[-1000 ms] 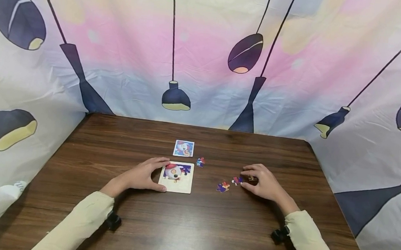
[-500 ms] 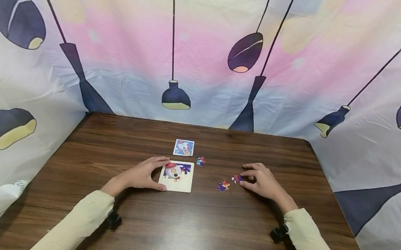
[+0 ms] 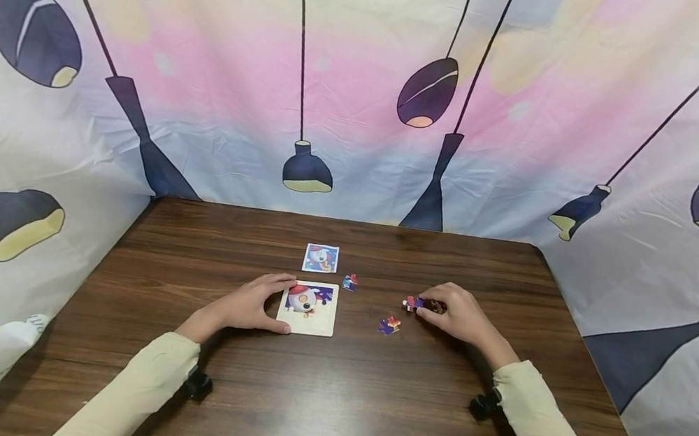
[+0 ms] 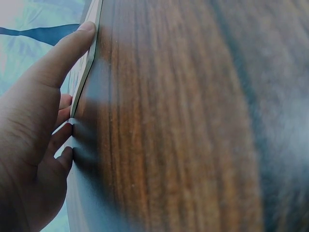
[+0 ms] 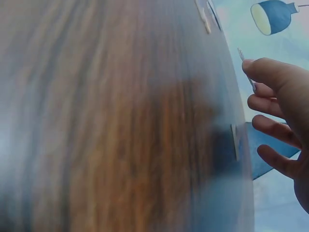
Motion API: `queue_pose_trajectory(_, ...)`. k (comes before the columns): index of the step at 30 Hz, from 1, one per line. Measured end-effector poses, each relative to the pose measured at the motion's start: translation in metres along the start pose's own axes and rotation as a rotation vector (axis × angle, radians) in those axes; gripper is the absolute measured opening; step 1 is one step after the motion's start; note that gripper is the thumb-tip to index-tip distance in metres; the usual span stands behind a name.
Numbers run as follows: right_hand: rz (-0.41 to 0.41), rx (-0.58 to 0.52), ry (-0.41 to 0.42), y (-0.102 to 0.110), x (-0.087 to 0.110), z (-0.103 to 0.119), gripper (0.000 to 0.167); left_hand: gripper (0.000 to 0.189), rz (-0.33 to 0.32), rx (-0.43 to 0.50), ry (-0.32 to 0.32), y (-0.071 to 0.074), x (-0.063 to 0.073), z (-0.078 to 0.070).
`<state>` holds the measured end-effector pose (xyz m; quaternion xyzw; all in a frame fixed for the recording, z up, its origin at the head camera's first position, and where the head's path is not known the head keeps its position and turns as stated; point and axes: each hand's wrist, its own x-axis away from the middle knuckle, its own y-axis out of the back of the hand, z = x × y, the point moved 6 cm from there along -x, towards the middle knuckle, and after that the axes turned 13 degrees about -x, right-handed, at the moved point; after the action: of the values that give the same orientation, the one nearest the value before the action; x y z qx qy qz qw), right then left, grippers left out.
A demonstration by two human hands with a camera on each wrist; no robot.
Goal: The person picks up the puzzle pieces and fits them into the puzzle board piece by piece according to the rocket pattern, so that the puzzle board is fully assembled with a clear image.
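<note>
A square puzzle board (image 3: 312,325) lies on the table, with part of a cartoon picture filled in at its upper side. My left hand (image 3: 248,302) holds the board's left side, thumb at the near corner and fingers at the far one. Between thumb and fingertips, my right hand (image 3: 463,316) pinches a purple, red and white puzzle piece (image 3: 411,304). In the right wrist view that piece (image 5: 246,72) is raised off the tabletop. Another puzzle piece (image 5: 234,142) lies on the table below the right hand.
A small reference picture card (image 3: 320,258) lies behind the board. One loose puzzle piece (image 3: 350,283) sits beside the board's far right corner, and another piece (image 3: 389,325) lies between the board and the right hand. A printed curtain (image 3: 360,107) surrounds the wooden table (image 3: 332,399).
The right hand has closed its fingers on the puzzle piece and lifted it off the table, slightly away from me. The left hand and the board have stayed put.
</note>
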<state>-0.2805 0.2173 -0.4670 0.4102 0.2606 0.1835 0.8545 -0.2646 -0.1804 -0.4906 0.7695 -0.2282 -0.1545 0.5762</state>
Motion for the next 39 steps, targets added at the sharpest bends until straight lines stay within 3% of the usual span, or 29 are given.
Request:
queue_pose_trajectory(28, -0.042, -0.041, 0.139, -0.033, -0.043, 0.062, 0.032, 0.105, -0.007, -0.001, -0.006, -0.002, 0.000, 0.002)
queue_pose_trajectory(39, 0.028, -0.073, 0.138, -0.057, -0.060, 0.083, 0.032, 0.105, -0.002, 0.004, 0.002, -0.002, -0.001, 0.002)
